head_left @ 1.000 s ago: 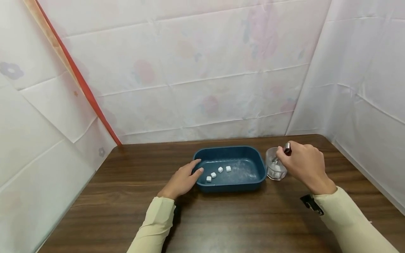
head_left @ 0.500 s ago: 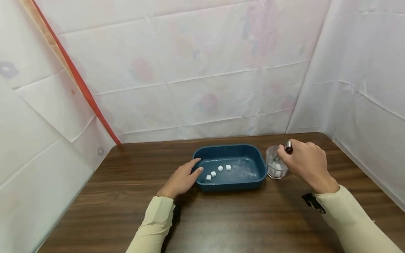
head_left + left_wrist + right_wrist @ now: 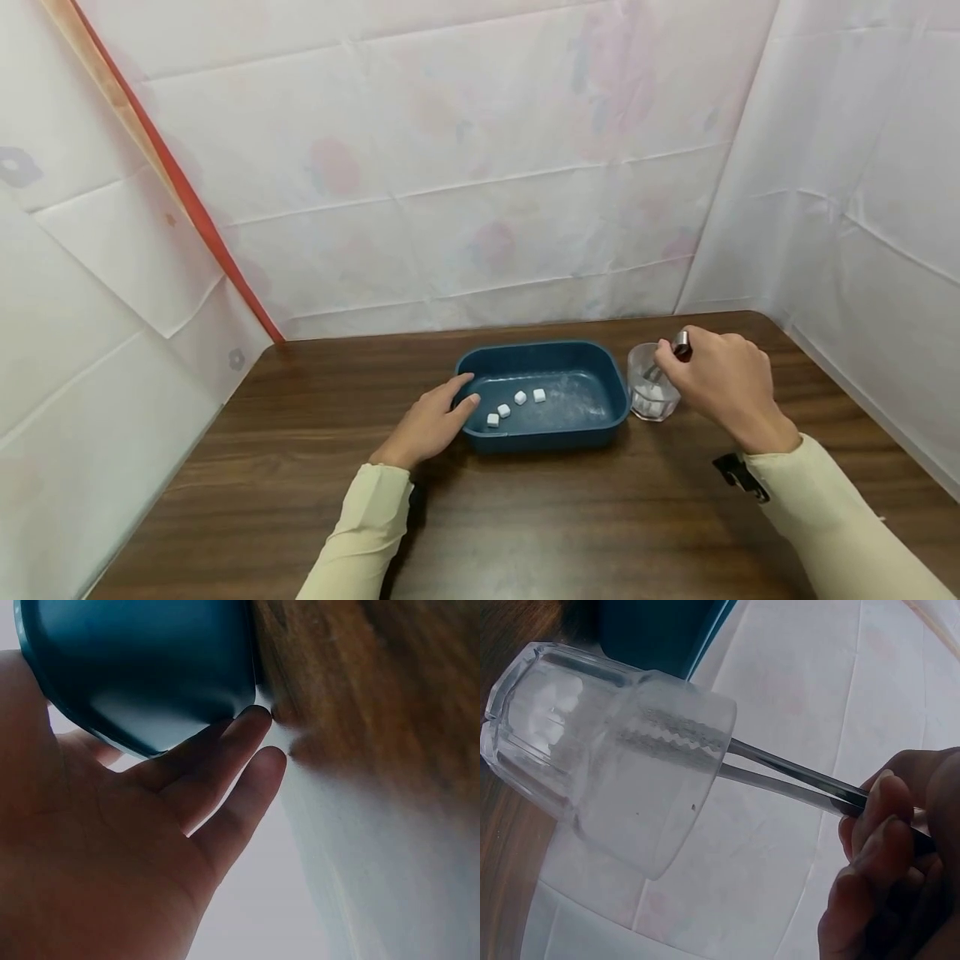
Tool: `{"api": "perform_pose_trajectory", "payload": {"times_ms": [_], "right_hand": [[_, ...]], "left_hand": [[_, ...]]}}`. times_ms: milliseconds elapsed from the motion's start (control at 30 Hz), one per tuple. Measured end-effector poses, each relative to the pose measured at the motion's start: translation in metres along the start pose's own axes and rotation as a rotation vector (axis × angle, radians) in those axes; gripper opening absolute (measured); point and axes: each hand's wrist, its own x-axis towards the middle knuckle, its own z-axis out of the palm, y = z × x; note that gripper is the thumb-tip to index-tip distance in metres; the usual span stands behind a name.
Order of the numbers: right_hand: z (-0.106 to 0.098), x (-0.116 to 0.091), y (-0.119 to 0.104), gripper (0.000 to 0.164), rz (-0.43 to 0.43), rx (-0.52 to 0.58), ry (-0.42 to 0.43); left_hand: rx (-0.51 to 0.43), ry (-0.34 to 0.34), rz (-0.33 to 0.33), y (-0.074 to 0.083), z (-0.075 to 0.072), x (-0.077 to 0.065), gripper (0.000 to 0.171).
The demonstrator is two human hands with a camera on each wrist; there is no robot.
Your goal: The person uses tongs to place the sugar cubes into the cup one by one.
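Observation:
In the head view, my left hand holds the left end of a blue rectangular tray. Thumb and index finger lie over its rim, while the other fingers press against the outer wall in the left wrist view. Several small white cubes lie on the tray's left half. My right hand grips slim metal tongs by their upper end. Their serrated tips reach down inside a clear glass, above white cubes at its bottom. A small gap separates the tongs' two arms.
The glass stands close to the tray's right end on a brown wood-grain table. White printed sheets hang behind and along both sides of the table. A red strip runs down the left corner.

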Motion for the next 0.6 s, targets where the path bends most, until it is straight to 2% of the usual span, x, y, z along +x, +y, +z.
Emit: {"api": "perform_pose_trajectory", "payload": {"times_ms": [133,300,600], "right_hand": [[-0.0010,0.0003,-0.0004,0.045,0.030,0.010,-0.009],[-0.0049,-0.0016,0.0011,0.044,0.063,0.018,0.026],[-0.0079,0.0020,0.0022,0.044,0.041,0.020,0.063]], "left_hand": [[0.020,0.000,0.010,0.0003,-0.0031,0.0026,0.058],[0.038,-0.014,0.013,-0.0008,-0.0025,0.0046,0.058],[0.010,0.000,0.024,-0.0016,0.0005,0.0018,0.058]]}}
